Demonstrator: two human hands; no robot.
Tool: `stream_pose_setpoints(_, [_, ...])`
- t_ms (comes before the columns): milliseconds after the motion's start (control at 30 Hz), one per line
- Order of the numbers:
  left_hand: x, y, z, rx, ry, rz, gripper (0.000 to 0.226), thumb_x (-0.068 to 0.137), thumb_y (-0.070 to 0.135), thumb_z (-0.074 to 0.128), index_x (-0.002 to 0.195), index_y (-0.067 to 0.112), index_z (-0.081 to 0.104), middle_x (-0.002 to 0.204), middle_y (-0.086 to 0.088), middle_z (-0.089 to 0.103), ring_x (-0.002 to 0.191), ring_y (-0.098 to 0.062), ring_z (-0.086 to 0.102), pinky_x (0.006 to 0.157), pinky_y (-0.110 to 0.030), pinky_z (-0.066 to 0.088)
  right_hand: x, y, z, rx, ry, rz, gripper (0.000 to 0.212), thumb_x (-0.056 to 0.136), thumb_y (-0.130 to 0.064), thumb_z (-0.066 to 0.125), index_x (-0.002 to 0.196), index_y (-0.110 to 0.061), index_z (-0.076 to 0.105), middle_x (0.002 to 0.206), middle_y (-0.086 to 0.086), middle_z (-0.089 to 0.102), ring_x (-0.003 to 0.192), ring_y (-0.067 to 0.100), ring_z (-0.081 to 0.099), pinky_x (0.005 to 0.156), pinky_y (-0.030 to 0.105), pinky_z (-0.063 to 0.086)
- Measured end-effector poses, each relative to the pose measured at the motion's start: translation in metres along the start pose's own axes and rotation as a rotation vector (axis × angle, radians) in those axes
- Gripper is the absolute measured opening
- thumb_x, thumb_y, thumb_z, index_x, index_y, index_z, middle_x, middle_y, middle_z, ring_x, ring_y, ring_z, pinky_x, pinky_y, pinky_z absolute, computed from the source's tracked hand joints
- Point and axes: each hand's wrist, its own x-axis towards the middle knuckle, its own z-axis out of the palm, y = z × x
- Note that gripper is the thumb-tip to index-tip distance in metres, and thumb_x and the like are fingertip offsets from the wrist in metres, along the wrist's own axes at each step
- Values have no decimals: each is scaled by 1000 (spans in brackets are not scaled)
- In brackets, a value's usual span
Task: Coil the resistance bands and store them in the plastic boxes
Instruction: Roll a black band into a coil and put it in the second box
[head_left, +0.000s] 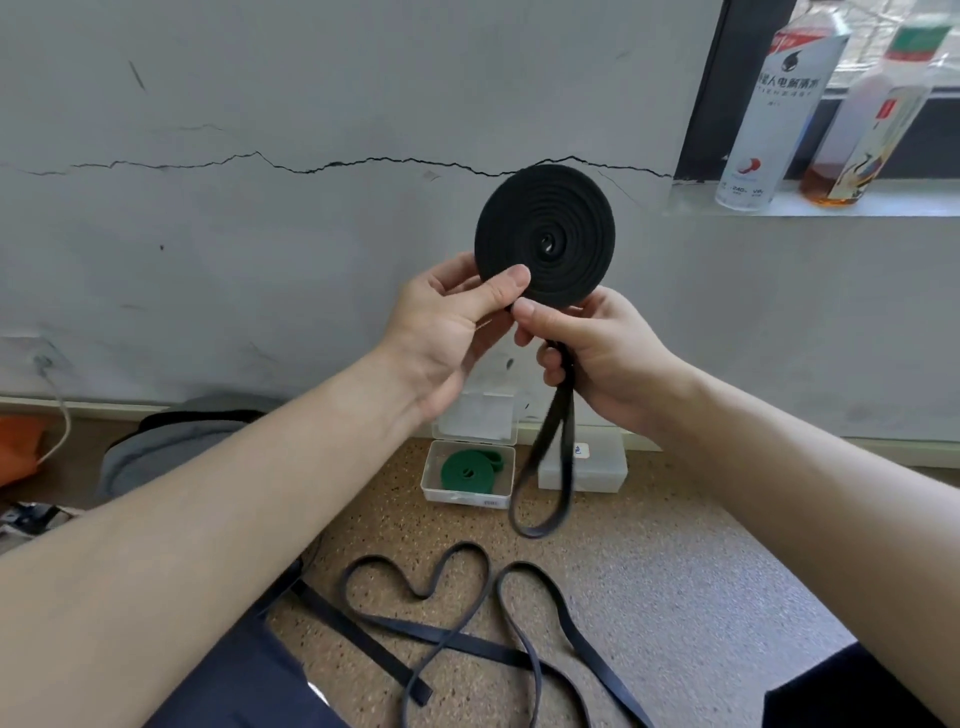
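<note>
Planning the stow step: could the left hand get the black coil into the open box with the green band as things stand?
Probably not yet. The left hand pinches the black coil while a loose tail hangs from the right hand. The open box has its lid up, nothing blocking, but the green band fills it.

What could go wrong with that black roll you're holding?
The black coil is pinched only at its lower edge by the left hand, so it might spring loose. The hanging tail below the right hand isn't wound yet. The open box already holds a green coil, so it may not fit.
</note>
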Motion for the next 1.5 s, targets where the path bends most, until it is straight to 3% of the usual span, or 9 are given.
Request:
stream_pose_setpoints(100, [5, 3, -5, 129, 43, 11, 9, 87, 6, 72, 92, 13, 73, 89, -3, 74, 77, -13, 67, 75, -25, 54, -1, 2, -2, -67, 12, -2, 11, 86, -14, 76, 93, -11, 68, 72, 4, 63, 53, 14, 48, 50, 24, 40])
stream_pose_setpoints(267, [9, 12, -21, 371, 17, 42, 16, 83, 12, 77, 99, 18, 76, 92, 0, 77, 80, -8, 69, 64, -18, 50, 1, -3, -17, -216, -39, 10, 16, 79, -11, 81, 93, -13, 74, 77, 8, 66, 69, 25, 50, 54, 23, 45])
stream_pose_setpoints(433, [11, 20, -28, 629, -76, 168, 18, 81, 10, 79, 98, 15, 76, 89, -11, 76, 76, -11, 67, 64, -21, 53, 3, -4, -24, -306, -79, 16, 19, 79, -18, 80, 92, -8, 71, 71, 7, 66, 54, 15, 49, 50, 24, 41])
stream_pose_setpoints(667, [7, -2, -13, 146, -24, 22, 15, 89, 7, 69, 101, 17, 69, 95, -2, 72, 79, -11, 67, 74, -24, 52, 6, 0, -4, -66, 32, -21, 9, 87, -18, 75, 92, -11, 70, 68, 2, 61, 49, 11, 44, 49, 23, 36])
stream_pose_setpoints(1033, [13, 12, -26, 506, -61, 86, 17, 86, 8, 74, 102, 16, 75, 85, -1, 74, 74, -9, 68, 67, -21, 53, 2, 0, -27, -264, -38, 27, 29, 72, -25, 83, 91, -6, 73, 66, 1, 61, 55, 15, 45, 49, 23, 40])
stream_pose_setpoints(1133, [14, 16, -30, 631, -116, 106, 20, 86, 8, 75, 104, 15, 75, 86, -3, 73, 74, -9, 66, 66, -21, 54, 1, 2, -28, -272, -46, 56, 13, 70, -28, 82, 78, -18, 76, 63, -1, 58, 52, 15, 41, 50, 25, 36])
stream_pose_setpoints(1233, [11, 12, -26, 432, -112, 30, 19, 88, 8, 71, 104, 16, 73, 94, -3, 72, 82, -11, 66, 71, -23, 52, 1, 2, -22, -168, -64, 52, 7, 74, -24, 80, 72, -23, 74, 65, 0, 55, 49, 12, 40, 54, 28, 34])
stream_pose_setpoints(1367, [5, -5, -8, 88, -76, -27, 13, 92, 5, 65, 98, 16, 69, 98, -3, 72, 84, -12, 66, 75, -24, 53, 3, 2, -10, -75, -39, 10, 9, 89, -17, 72, 85, -12, 66, 69, 2, 54, 49, 11, 41, 53, 27, 37])
stream_pose_setpoints(1500, [11, -7, -7, 211, 19, 25, 9, 91, 10, 69, 99, 14, 73, 99, -6, 71, 85, -15, 63, 75, -23, 49, 2, 6, -5, -90, 13, 6, 12, 89, -19, 74, 90, -10, 66, 68, 2, 56, 49, 12, 43, 52, 27, 38])
